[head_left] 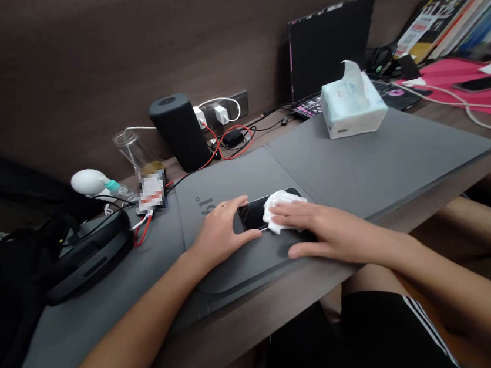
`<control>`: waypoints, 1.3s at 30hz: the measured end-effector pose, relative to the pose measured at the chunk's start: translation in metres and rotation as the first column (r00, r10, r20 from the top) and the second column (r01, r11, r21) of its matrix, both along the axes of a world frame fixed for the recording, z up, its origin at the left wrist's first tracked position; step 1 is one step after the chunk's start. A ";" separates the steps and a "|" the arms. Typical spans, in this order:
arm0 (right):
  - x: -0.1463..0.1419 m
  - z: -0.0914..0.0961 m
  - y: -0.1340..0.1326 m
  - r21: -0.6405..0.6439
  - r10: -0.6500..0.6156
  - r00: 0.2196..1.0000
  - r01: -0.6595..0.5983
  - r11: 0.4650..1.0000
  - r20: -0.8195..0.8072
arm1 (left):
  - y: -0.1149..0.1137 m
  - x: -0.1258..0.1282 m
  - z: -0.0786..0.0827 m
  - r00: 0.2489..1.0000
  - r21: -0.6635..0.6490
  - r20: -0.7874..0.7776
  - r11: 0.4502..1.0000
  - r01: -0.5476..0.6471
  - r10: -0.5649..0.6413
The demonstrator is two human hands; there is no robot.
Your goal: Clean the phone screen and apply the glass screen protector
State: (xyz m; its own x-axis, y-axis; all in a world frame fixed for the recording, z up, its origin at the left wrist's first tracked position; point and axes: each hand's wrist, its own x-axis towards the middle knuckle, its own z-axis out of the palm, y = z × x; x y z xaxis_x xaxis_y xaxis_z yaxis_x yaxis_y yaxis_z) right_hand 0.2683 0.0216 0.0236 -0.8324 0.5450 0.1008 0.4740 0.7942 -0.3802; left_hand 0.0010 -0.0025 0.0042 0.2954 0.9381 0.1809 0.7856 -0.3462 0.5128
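A dark smartphone [254,213] lies flat, screen up, on the grey desk mat [336,167]. My left hand [218,231] holds its left end, with the thumb along the near edge and the fingers at the far edge. A crumpled white tissue [279,199] covers part of the screen towards the right. The fingers of my right hand [330,230] press down on this tissue, and the thumb sticks out to the side, off the phone. The phone's right end is partly hidden beneath the tissue and hand.
Behind stands a tissue pack [354,109] before an open laptop [332,50]. To the left are a black cylindrical speaker [182,135], a clear glass [128,147], charging cables [236,143] and a black headset-like device [98,254]. Books [452,13] lean at the far right.
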 end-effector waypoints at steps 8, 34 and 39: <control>-0.017 -0.015 -0.001 0.160 -0.071 0.997 0.075 0.984 -0.026 | 0.002 0.000 -0.002 0.999 0.044 -0.020 0.998 0.035 -0.034; -0.067 -0.007 -0.013 0.231 -0.184 0.982 0.190 0.954 -0.046 | 0.001 -0.009 -0.001 0.974 0.004 0.186 0.991 0.133 -0.131; -0.075 -0.008 -0.026 0.229 -0.173 0.983 0.182 0.956 -0.061 | 0.000 -0.009 -0.003 0.975 0.027 0.173 0.991 0.133 -0.136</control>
State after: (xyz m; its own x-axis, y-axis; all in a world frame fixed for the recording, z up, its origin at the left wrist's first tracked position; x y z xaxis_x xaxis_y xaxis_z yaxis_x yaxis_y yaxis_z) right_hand 0.1933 -0.0048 0.0158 -0.7170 0.6413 0.2731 0.6039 0.7672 -0.2161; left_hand -0.0083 -0.0021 0.0008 0.3816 0.8885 0.2548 0.6303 -0.4517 0.6314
